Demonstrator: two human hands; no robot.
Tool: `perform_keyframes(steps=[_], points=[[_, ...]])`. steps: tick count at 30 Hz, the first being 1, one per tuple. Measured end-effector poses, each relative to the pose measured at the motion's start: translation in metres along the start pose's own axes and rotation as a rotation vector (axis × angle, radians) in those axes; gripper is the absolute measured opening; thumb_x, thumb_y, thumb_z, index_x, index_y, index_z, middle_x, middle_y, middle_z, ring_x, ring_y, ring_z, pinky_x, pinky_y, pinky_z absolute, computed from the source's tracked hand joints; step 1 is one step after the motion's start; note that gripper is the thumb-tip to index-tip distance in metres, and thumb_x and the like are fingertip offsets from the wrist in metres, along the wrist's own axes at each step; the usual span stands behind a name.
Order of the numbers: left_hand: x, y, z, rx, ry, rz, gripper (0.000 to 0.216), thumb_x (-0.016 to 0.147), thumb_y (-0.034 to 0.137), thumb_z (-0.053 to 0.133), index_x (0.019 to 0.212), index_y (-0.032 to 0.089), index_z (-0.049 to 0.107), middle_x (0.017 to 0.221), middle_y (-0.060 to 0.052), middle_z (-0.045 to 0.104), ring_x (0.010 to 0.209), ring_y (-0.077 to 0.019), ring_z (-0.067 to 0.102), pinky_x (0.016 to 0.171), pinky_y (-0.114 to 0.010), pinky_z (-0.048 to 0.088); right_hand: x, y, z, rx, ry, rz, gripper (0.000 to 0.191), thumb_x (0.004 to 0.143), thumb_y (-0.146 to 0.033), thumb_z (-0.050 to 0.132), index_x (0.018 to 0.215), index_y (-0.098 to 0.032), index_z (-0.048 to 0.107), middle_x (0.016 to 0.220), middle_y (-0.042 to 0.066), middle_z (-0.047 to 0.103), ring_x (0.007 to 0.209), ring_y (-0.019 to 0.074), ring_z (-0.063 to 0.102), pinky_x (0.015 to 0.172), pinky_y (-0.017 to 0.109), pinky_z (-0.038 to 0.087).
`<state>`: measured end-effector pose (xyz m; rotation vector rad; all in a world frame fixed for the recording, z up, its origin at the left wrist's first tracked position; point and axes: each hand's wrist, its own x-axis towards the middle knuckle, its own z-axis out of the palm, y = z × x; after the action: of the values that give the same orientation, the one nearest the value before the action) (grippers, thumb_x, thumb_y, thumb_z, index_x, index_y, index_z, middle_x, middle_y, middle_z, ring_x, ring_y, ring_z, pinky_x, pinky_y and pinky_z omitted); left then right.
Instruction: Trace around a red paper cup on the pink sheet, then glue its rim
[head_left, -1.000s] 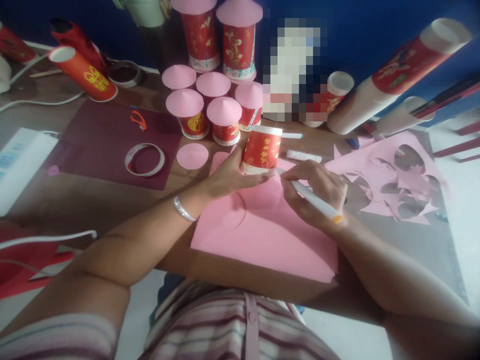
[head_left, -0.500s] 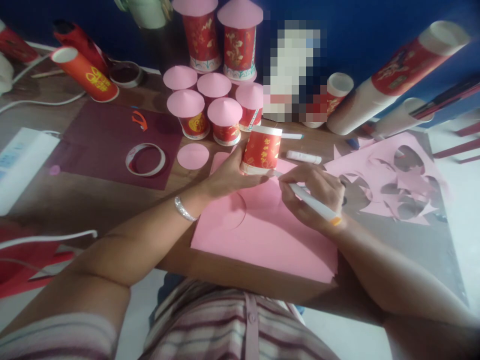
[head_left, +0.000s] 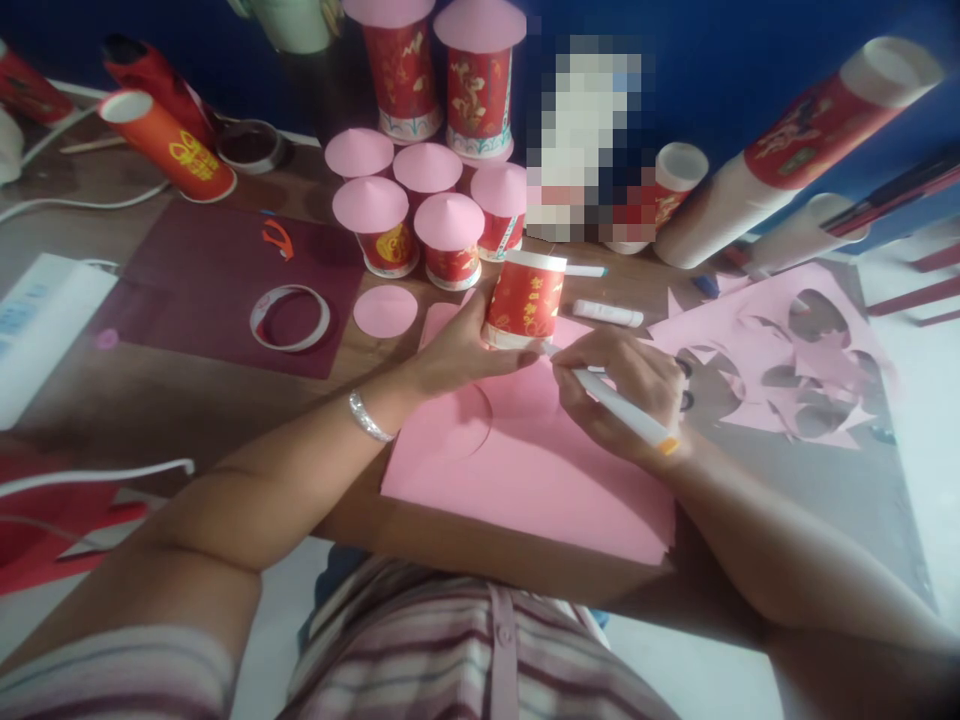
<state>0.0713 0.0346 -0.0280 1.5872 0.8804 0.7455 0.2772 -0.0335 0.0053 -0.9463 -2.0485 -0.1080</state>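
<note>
My left hand (head_left: 469,345) grips a short cardboard tube (head_left: 527,297) wrapped in red paper with gold print, holding it upright over pink paper sheets (head_left: 540,470). A pale band runs round the tube's lower edge. My right hand (head_left: 611,385) is closed round a white marker pen (head_left: 626,410) with an orange end. The pen's tip meets the pale band, close to my left thumb. Just behind the tube lie a capped marker (head_left: 586,271) and a white glue stick (head_left: 609,313). A pink paper disc (head_left: 385,311) lies left of my left hand.
Several red tubes with pink cone roofs (head_left: 448,222) stand at the back. Cut pink scraps (head_left: 772,370) lie to the right, near a long leaning tube (head_left: 795,150). A tape roll (head_left: 290,318) and orange-handled scissors (head_left: 278,240) rest on a dark red sheet (head_left: 225,260).
The pen and my right hand have shifted slightly left along the tube's lower band. The tube has turned a little in my left hand.
</note>
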Motion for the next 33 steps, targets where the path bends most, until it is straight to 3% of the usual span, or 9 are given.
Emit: perform_keyframes(steps=[19, 25, 33], points=[[0.0024, 0.0003, 0.0007, -0.046, -0.001, 0.025, 0.097, 0.074, 0.064, 0.088, 0.150, 0.021, 0.046, 0.155, -0.019, 0.056, 0.143, -0.0375, 0.058, 0.116, -0.053, 0.054, -0.0003, 0.0005, -0.0004, 0.040, -0.020, 0.007, 0.013, 0.092, -0.010, 0.068, 0.095, -0.023, 0.065, 0.078, 0.000, 0.075, 0.067, 0.0151, 0.072, 0.062, 0.028, 0.059], [0.0017, 0.0020, 0.0004, 0.010, -0.006, 0.029, 0.098, 0.075, 0.068, 0.085, 0.150, 0.019, 0.045, 0.154, -0.020, 0.057, 0.141, -0.0353, 0.060, 0.115, -0.047, 0.056, -0.0004, 0.0003, -0.0010, 0.003, -0.027, 0.011, 0.011, 0.094, -0.013, 0.067, 0.094, -0.024, 0.066, 0.078, 0.000, 0.076, 0.065, 0.0157, 0.072, 0.060, 0.029, 0.059], [0.0008, -0.0017, 0.0053, 0.004, 0.018, 0.045, 0.094, 0.077, 0.058, 0.088, 0.152, 0.020, 0.044, 0.147, -0.019, 0.063, 0.138, -0.0347, 0.062, 0.115, -0.048, 0.055, 0.0010, -0.0014, -0.0036, 0.007, -0.055, 0.000, 0.012, 0.092, -0.012, 0.068, 0.093, -0.024, 0.066, 0.076, -0.001, 0.075, 0.063, 0.0153, 0.071, 0.059, 0.028, 0.059]])
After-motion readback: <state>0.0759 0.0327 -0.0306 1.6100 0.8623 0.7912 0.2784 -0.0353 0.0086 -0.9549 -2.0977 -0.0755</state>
